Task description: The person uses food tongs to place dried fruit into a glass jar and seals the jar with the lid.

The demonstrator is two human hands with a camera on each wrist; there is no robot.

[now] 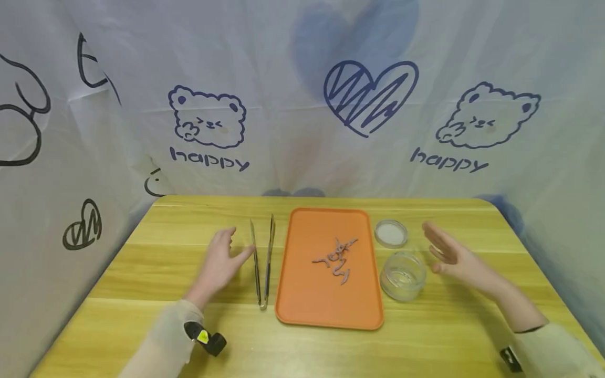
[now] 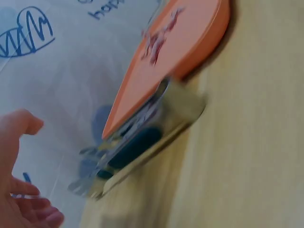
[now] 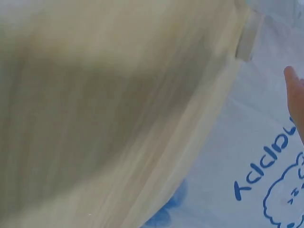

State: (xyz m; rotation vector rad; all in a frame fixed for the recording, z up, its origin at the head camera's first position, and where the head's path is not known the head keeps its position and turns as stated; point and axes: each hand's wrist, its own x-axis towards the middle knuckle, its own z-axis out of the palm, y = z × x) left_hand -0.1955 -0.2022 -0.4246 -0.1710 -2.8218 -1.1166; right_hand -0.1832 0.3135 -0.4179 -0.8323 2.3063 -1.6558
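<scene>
In the head view my left hand (image 1: 219, 265) is held with loose fingers just left of metal tongs (image 1: 269, 257). Its thumb tip overlaps the tongs' left arm in this view, while the left wrist view has the hand (image 2: 21, 190) apart from the tongs (image 2: 137, 140). The tongs lie spread, hinge end towards me. To their right is an orange tray (image 1: 326, 307) bearing several greyish-pink, worm-like strips (image 1: 339, 257). My right hand (image 1: 456, 260), fingers extended and holding nothing, hovers right of a clear glass jar (image 1: 403, 278). Only part of that hand (image 3: 297, 102) enters the right wrist view.
A round, clear-rimmed lid (image 1: 391, 233) lies behind the jar, close to the tray's right edge. All of this sits on a wood-grain table (image 1: 156, 262). Behind the table's far edge hangs a pale curtain (image 1: 283, 142) printed with hearts and bears.
</scene>
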